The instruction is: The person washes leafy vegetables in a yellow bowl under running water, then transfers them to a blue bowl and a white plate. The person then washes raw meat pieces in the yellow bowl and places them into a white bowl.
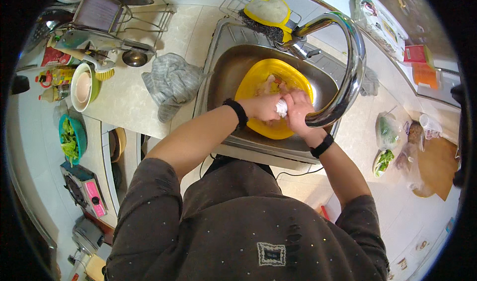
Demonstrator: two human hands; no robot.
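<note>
A yellow plastic basin stands in a stainless steel sink. Pale pieces that look like raw meat lie in it, partly in water. My left hand and my right hand meet over the basin, both closed around a small white object, whose kind I cannot tell. The curved chrome faucet arches over the right side of the sink and partly covers my right hand. Both wrists wear black bands.
A grey striped cloth lies left of the sink. Farther left are a ladle, nested bowls and a teal basket of greens. A sponge and scourer in a yellow holder sit behind the sink. Bagged vegetables are at right.
</note>
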